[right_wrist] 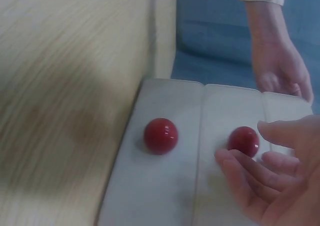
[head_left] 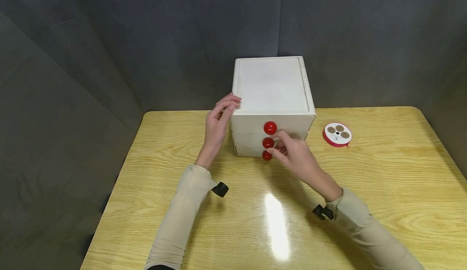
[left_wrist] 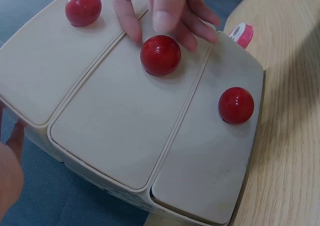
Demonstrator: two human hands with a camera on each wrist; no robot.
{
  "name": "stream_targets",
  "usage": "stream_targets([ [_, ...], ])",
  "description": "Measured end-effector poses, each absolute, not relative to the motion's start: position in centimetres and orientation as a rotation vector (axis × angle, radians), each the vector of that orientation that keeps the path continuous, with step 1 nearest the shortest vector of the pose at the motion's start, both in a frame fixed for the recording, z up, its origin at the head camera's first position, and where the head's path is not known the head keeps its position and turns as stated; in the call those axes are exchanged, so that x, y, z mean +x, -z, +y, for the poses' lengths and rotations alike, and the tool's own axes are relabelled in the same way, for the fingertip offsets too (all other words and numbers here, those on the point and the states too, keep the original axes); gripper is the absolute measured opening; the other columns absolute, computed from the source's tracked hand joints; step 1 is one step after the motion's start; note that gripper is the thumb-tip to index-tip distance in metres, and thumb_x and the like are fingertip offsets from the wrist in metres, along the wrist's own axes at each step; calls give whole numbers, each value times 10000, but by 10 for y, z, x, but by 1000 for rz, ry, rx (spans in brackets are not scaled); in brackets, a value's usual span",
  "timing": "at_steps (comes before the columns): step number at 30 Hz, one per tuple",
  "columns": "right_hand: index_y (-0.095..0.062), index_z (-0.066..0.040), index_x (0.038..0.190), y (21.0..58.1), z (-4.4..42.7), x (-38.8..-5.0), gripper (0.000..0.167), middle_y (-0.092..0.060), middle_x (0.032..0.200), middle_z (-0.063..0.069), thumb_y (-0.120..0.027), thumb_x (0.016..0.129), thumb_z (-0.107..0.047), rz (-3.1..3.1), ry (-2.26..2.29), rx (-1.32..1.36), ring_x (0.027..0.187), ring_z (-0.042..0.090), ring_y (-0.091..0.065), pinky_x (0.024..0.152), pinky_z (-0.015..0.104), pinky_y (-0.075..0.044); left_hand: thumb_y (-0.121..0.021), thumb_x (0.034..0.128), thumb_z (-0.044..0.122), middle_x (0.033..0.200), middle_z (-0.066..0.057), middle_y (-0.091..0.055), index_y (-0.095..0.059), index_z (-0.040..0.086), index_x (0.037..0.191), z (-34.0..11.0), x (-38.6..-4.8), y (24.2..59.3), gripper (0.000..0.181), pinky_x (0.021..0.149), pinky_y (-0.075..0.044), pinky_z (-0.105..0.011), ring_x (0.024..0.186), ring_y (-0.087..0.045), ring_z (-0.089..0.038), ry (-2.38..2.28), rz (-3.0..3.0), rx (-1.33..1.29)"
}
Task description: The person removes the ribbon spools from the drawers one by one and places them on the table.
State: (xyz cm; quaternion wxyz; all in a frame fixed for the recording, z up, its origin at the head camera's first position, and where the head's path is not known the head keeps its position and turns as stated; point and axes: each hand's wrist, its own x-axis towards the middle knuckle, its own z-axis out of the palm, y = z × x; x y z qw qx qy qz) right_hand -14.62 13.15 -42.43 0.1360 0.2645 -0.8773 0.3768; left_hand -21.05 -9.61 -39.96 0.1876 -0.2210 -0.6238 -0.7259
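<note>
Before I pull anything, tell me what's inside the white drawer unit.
Inside the white drawer unit, nothing can be seen: its top and three drawer fronts cover any contents. Three red knobs show outside, the right hand by the middle one.

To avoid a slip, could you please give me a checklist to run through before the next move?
1. Left hand on the white drawer box: ok, it touches the upper left edge.
2. Right hand at the middle red knob: ok, it is beside that knob.
3. Knob firmly gripped: not ok, the hand looks open.
4. Bottom drawer fully shut: cannot tell, a dark gap shows at one end.
5. Ribbon spool out of the drawers' way: ok, it lies right of the box.
6. Drawer contents: cannot tell, the insides are hidden.
</note>
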Motion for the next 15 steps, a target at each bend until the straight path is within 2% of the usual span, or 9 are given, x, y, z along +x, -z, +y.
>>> stream_targets([
  [8,-646,6,1129,433,127,-149,275,-727,839,138,-786,892,5,-2500,-1095,823,719,268,-725,640,437,-643,-544,1028,-3,1138,95,-687,-633,-178,995,-96,-210,400,199,1220,-337,-405,1370,-505,-231,2036,-1758,-628],
  [15,-680,3,1117,439,127,-151,254,-715,812,100,-788,888,15,-2439,-1091,819,681,204,-674,593,396,-613,-540,1030,2,1139,86,-687,-632,-176,994,-96,-210,399,203,1227,-325,-404,1371,-504,-228,2034,-1758,-623],
])
